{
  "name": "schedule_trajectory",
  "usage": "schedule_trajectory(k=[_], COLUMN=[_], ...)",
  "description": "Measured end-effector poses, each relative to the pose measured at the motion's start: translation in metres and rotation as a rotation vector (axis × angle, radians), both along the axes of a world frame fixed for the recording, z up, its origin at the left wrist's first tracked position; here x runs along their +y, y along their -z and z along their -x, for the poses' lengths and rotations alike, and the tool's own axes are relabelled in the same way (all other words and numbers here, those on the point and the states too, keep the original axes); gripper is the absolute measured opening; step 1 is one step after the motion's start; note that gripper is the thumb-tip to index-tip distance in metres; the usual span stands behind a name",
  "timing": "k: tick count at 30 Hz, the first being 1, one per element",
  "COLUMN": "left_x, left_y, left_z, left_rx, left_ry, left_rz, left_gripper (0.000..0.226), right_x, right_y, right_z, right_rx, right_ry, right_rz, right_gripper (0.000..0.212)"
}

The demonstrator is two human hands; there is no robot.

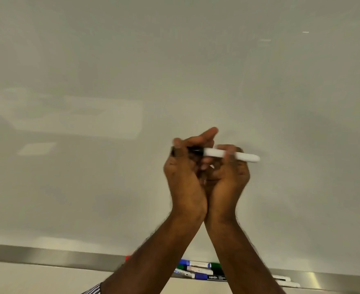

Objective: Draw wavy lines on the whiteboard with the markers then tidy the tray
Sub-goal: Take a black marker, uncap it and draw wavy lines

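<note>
From your head view, both of your hands are raised together in front of the whiteboard [111,71], a little below and right of centre. Your left hand [185,166] is curled around the black cap [195,150] end of a marker [231,154], while your right hand [227,172] grips the white barrel with its fingers wrapped over it; the two hands touch at the heels and wrists. The marker lies nearly level, tilted slightly down toward 3 o'clock, its white barrel sticking out past your right hand and its dark end buried in your left. Motion blur hides whether the cap is seated or partly off. The board itself is pale grey-white with soft reflections and no drawn lines that can be made out. Down at 6 o'clock, the metal tray [47,254] runs along the board's lower edge, holding a blue-capped marker [193,263], a green marker [187,268] and more markers partly hidden behind your forearms. A striped sleeve [94,289] shows at the bottom edge.
</note>
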State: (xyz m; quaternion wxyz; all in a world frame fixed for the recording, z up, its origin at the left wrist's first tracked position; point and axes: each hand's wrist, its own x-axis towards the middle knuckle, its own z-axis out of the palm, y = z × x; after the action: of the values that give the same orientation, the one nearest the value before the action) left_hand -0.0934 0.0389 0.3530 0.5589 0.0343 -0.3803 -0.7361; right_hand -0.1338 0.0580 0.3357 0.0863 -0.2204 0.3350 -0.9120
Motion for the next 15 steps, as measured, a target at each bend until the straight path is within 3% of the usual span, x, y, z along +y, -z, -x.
schedule_trajectory(k=[3, 6, 11, 15], left_x=[-0.016, -0.024, -0.037, -0.055], left_y=[-0.006, -0.008, -0.022, -0.045], left_z=[-0.005, -0.009, -0.008, 0.0], left_rx=[0.137, 0.106, -0.035, -0.123], left_ry=[0.009, -0.017, -0.135, -0.324], left_rz=[-0.136, -0.099, 0.214, 0.547], left_gripper=[0.046, 0.047, 0.043, 0.026], right_x=[0.007, 0.009, 0.014, 0.019], right_y=[-0.009, -0.014, -0.026, -0.051], right_z=[0.015, 0.028, 0.041, 0.058], right_rx=[-0.15, -0.142, -0.04, 0.102], right_ry=[-0.042, -0.021, 0.045, 0.112], right_rz=[0.172, 0.193, 0.18, 0.204], right_gripper=[0.026, 0.026, 0.026, 0.023])
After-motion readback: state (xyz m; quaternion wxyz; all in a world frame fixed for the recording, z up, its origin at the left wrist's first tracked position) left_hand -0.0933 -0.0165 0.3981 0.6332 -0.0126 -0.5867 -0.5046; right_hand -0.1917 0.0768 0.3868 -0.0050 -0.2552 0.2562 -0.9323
